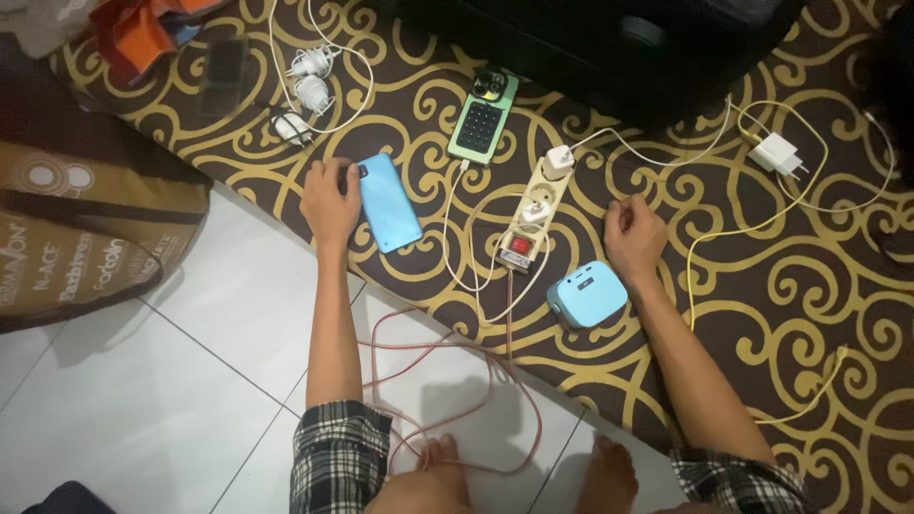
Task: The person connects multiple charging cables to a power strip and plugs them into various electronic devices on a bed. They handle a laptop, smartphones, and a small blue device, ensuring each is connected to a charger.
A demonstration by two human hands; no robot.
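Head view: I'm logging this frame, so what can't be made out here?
- Right hand: curled; whether it pinches the white cable is hidden by its own fingers.
- Black case: cut off by the top edge.
- Blue phone: its left edge is covered by the left hand.

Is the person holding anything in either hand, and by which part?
The left hand grips the blue phone by its upper left edge as it lies on the carpet. The right hand rests loosely curled on the carpet, holding nothing visible.
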